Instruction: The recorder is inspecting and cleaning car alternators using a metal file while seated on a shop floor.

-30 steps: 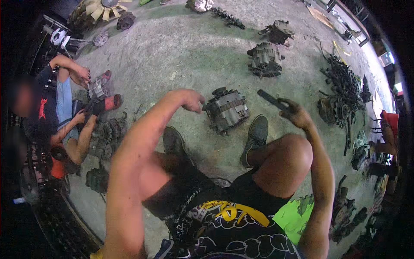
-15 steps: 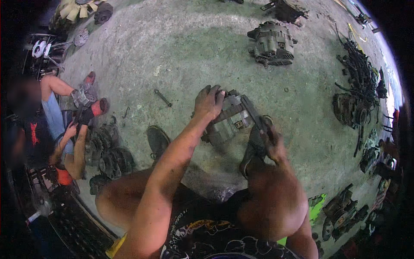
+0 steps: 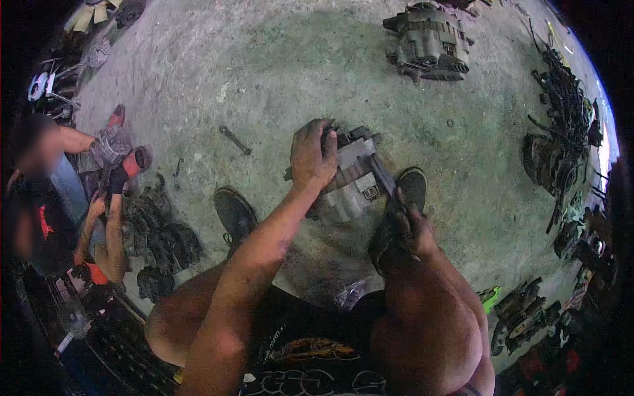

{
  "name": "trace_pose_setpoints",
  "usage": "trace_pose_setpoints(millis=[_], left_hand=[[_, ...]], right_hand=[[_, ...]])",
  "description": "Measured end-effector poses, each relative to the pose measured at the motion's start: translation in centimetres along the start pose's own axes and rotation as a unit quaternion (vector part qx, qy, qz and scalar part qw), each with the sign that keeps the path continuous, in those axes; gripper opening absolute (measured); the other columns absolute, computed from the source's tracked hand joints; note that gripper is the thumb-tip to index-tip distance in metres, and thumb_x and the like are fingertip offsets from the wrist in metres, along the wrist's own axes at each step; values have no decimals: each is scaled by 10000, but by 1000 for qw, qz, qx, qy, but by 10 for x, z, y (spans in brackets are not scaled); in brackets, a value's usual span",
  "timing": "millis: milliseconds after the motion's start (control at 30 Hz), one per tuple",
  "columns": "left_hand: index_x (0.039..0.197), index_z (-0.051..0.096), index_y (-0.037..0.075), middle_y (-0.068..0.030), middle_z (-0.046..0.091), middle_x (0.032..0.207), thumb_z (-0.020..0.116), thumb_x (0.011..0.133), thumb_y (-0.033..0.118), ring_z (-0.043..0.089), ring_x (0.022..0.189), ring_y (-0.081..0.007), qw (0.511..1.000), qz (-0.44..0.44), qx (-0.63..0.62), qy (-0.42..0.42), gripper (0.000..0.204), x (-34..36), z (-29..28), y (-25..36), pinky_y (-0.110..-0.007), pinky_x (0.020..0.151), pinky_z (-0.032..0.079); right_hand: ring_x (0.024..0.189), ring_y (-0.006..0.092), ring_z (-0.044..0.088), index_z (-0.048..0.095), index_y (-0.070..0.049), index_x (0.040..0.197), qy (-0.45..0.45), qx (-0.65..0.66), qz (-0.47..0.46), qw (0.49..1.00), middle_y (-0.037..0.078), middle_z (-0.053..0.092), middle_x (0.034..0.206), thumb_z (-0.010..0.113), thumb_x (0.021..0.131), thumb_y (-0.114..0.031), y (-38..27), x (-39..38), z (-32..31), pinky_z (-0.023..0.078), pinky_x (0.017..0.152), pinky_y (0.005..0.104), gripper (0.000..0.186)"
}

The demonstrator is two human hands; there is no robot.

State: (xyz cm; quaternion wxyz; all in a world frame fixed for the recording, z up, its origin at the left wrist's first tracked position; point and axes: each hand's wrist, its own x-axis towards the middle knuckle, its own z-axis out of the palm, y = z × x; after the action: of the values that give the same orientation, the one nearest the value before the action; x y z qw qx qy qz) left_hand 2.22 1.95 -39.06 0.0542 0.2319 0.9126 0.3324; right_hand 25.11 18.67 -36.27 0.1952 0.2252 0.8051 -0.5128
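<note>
Between my feet stands an alternator [image 3: 350, 195], a grey metal housing with a small pale connector socket on its side. My left hand [image 3: 313, 155] is closed over its far left edge, fingers curled round the rim. My right hand [image 3: 420, 232] is wrapped round a long dark bar-like hand tool [image 3: 382, 175]. The tool slants up and left, its far end lying against or just beside the right side of the housing; contact cannot be made out. My palm and shadow hide its near end, so its exact kind does not show.
A second alternator [image 3: 428, 43] sits at the far right. A long bolt [image 3: 234, 140] lies left of my hands. Dark cables [image 3: 561, 105] and greasy parts line the right. At left, a person [image 3: 59, 191] handles a metal part, with dark parts [image 3: 162, 228] nearby.
The tool and my right hand have moved slightly down and toward the housing. My left hand stays on the alternator. The view has shifted, so the second alternator appears higher.
</note>
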Motion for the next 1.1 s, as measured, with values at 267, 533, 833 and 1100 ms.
trace_pose_setpoints(millis=[267, 533, 833, 1100], left_hand=[[1151, 581, 37, -193, 621, 1088, 476, 948, 246, 564, 1037, -384, 999, -29, -31, 31, 310, -1, 3, 3, -456, 917, 432], [1147, 582, 40, -187, 613, 1115, 508, 934, 273, 553, 1042, -373, 997, -42, -61, 23, 324, 3, 8, 8, -457, 933, 427], [1152, 579, 53, -174, 620, 1098, 519, 930, 289, 561, 1032, -366, 995, -38, -87, 30, 329, -1, -1, 6, -452, 929, 432], [1162, 577, 54, -184, 632, 1078, 526, 924, 292, 580, 1033, -364, 995, -57, -71, 26, 341, -1, -1, 4, -442, 898, 454]], right_hand=[[933, 441, 611, 451, -103, 1364, 57, -26, -4, 998, 264, 620, 1024, 511, 961, -198, -47, 42, -5, 488, 785, 404, 418], [917, 504, 569, 434, -105, 1358, 62, -63, 11, 996, 275, 629, 931, 500, 960, -212, -26, 20, -9, 476, 755, 469, 417], [1035, 495, 519, 348, -170, 1441, -7, -26, 44, 999, 235, 557, 1213, 495, 965, -249, -1, -17, -11, 455, 848, 515, 505], [949, 414, 622, 420, -148, 1404, 56, -52, -38, 996, 220, 646, 1015, 516, 958, -219, -41, 37, -11, 482, 820, 436, 461]])
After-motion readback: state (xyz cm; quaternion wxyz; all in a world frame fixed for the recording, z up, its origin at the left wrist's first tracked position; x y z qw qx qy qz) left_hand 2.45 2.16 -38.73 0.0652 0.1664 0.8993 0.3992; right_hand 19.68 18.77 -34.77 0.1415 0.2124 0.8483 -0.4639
